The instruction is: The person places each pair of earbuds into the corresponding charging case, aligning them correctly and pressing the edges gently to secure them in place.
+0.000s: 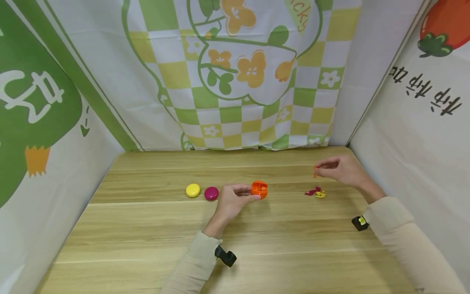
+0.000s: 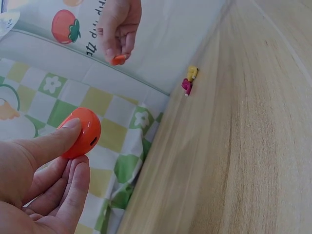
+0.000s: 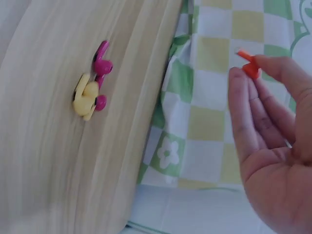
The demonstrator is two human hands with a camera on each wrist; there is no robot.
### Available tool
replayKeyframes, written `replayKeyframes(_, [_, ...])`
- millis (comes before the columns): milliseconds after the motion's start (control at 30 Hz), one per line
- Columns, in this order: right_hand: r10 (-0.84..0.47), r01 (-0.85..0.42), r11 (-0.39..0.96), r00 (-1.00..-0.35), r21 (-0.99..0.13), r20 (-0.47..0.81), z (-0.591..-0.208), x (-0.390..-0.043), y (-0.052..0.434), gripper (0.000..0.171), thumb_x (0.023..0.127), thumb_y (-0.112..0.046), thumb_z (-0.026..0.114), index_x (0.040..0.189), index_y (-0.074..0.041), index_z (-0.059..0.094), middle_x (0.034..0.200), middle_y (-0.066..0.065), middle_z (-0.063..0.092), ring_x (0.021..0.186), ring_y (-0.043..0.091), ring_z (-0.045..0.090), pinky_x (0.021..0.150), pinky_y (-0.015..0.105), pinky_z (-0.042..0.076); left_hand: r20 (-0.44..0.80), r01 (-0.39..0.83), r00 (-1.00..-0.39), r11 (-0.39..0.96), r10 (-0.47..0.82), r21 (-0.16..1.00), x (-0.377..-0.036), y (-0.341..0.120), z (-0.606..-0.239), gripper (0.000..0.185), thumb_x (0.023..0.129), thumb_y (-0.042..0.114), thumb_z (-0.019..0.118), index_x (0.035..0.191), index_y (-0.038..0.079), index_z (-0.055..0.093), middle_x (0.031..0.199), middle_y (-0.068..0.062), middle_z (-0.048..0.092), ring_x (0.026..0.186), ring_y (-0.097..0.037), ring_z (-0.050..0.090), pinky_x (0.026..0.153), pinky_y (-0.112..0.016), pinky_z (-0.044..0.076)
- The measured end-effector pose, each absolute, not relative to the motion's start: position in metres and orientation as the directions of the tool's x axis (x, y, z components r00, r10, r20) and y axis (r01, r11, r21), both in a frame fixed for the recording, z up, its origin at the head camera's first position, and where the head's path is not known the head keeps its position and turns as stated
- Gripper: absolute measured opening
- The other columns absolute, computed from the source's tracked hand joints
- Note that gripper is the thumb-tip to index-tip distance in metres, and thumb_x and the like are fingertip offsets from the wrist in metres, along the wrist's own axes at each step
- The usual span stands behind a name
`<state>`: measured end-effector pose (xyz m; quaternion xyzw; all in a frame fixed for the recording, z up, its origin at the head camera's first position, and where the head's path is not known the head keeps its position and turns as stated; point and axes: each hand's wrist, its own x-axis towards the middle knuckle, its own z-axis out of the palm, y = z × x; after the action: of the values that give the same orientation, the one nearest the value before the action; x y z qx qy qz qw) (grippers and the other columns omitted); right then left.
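While the left hand (image 1: pixel 231 202) pinches the open orange earbud case (image 1: pixel 259 189) steady on the tabletop (image 1: pixel 147 228), the right hand (image 1: pixel 343 170) fingers clamp an orange earbud (image 1: pixel 314 172) lifted clear of the magenta and yellow earbuds (image 1: pixel 315 192).

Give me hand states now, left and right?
Left hand: grips the open orange case on the table.
Right hand: pinches an orange earbud above the table.
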<state>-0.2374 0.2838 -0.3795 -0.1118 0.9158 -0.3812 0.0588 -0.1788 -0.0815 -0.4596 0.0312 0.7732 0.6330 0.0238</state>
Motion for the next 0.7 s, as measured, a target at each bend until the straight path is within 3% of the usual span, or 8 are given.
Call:
replayKeyframes(133, [-0.277, -0.203, 0.663, -0.961, -0.720, 0.016, -0.375, -0.234, 0.272, 0.033, 0.095, -0.038, 0.081, 0.116, -0.012, 0.080, 0.097, -0.001, 0.083, 0.088, 0.001, 0.075, 0.076, 0.021, 0.058, -0.002, 0.014, -0.997, 0.194, 0.081, 0.981, -0.177, -0.082, -0.458, 0.032, 0.083, 0.021, 0.093, 0.109, 0.007, 0.082, 0.107, -0.011, 0.082, 0.091, -0.016, 0.075, 0.079, -0.027, 0.064])
replayKeyframes(367, [-0.345, -0.305, 0.565, -0.931, -0.767, 0.116, -0.372, -0.235, 0.249, 0.026, 0.096, -0.023, 0.081, 0.113, -0.004, 0.080, 0.100, 0.016, 0.082, 0.082, 0.004, 0.077, 0.075, 0.022, 0.062, 0.011, 0.027, -0.997, 0.194, 0.082, 0.981, -0.177, -0.082, -0.458, 0.032, 0.083, 0.022, 0.093, 0.108, 0.006, 0.082, 0.106, -0.011, 0.082, 0.092, -0.016, 0.075, 0.079, -0.028, 0.064])
replayKeyframes(700, [-0.411, -0.344, 0.515, -0.903, -0.785, 0.126, -0.367, -0.231, 0.216, 0.022, 0.096, -0.021, 0.081, 0.114, -0.007, 0.080, 0.101, 0.010, 0.082, 0.085, 0.009, 0.078, 0.079, 0.029, 0.065, 0.009, 0.023, -0.997, 0.184, 0.079, 0.983, -0.175, -0.082, -0.456, 0.032, 0.083, 0.022, 0.093, 0.109, 0.006, 0.082, 0.107, -0.011, 0.082, 0.094, -0.018, 0.076, 0.081, -0.029, 0.064])
